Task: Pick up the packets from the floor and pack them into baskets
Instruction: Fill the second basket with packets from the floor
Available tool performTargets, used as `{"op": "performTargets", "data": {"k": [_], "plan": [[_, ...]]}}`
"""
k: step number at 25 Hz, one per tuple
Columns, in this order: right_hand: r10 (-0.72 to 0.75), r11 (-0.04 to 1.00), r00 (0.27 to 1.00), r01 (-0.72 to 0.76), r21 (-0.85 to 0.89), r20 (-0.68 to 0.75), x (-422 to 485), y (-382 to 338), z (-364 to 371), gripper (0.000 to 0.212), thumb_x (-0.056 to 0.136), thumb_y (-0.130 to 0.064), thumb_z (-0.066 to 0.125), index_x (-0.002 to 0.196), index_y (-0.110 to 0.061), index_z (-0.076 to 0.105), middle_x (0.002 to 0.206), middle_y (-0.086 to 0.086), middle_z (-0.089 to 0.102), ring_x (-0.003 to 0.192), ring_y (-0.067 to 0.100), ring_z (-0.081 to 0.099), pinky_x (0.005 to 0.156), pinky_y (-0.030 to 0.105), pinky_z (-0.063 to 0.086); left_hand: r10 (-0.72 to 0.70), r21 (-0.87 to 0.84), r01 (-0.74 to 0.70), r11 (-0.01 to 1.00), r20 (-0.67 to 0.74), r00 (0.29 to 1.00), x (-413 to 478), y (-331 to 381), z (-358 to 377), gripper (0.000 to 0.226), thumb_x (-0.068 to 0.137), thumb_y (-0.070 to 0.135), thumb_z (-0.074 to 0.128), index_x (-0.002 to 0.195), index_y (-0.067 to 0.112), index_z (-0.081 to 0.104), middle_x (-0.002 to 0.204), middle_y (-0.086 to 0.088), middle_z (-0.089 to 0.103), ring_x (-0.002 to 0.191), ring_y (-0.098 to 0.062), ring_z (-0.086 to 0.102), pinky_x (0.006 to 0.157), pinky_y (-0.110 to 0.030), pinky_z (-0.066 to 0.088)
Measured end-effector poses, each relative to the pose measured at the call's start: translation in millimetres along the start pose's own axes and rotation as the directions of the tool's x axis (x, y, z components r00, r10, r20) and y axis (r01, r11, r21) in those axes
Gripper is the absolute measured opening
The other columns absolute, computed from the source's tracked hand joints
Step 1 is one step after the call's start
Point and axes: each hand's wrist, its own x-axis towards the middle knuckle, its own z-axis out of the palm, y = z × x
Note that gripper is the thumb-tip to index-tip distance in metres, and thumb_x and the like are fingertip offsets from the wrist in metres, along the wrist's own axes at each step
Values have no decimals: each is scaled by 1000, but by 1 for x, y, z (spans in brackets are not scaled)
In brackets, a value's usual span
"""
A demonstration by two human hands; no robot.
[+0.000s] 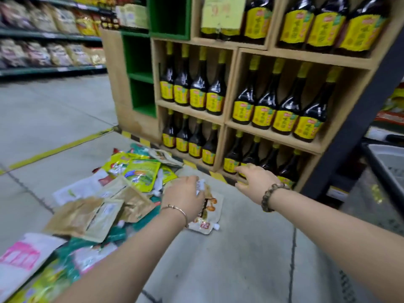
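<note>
Left hand (185, 194) gripping glossy flat pouch (211, 217), right hand (255, 182) splayed

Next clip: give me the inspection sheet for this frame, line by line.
Surface: grey concrete floor with a yellow line.
Job's things: packets heaped on the floor at left; basket partly in view at the right edge.
Clutter: nothing seen.
Grips: left hand holds a white-and-brown packet; right hand open, holding nothing.
Cables: nothing seen.
Surroundings: wooden shelf of dark bottles with yellow labels; aisle shelves of bagged goods behind.
</note>
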Motion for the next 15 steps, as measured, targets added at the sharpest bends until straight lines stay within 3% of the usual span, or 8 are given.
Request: {"op": "performTargets", "data": {"k": [4, 10, 15], "plan": [[-9, 999, 990, 17, -51, 140, 14, -17, 44, 47, 94, -37, 42, 140, -28, 37, 142, 0, 43, 126, 21, 44, 96, 34, 43, -106, -20, 109, 994, 119, 987, -15, -36, 34, 43, 94, 34, 42, 135, 21, 40, 136, -4, 47, 121, -25, 48, 95, -36, 41], [40, 997, 950, -18, -75, 308, 52, -15, 129, 47, 92, -34, 44, 138, -29, 39, 142, -2, 43, 125, 20, 47, 99, 32, 41, -144, -3, 147, 989, 176, 974, -2, -78, 75, 42, 95, 36, 42, 135, 23, 40, 133, -2, 48, 119, -22, 49, 94, -35, 43], [118, 986, 915, -155, 66, 385, 108, -24, 202, 44, 86, -34, 52, 129, -28, 46, 134, 0, 51, 118, 22, 52, 96, 33, 44, -207, -64, 232, 971, 271, 940, 19, -100, 124, 41, 95, 34, 42, 135, 25, 39, 135, 0, 47, 120, -20, 49, 98, -33, 41]]}}
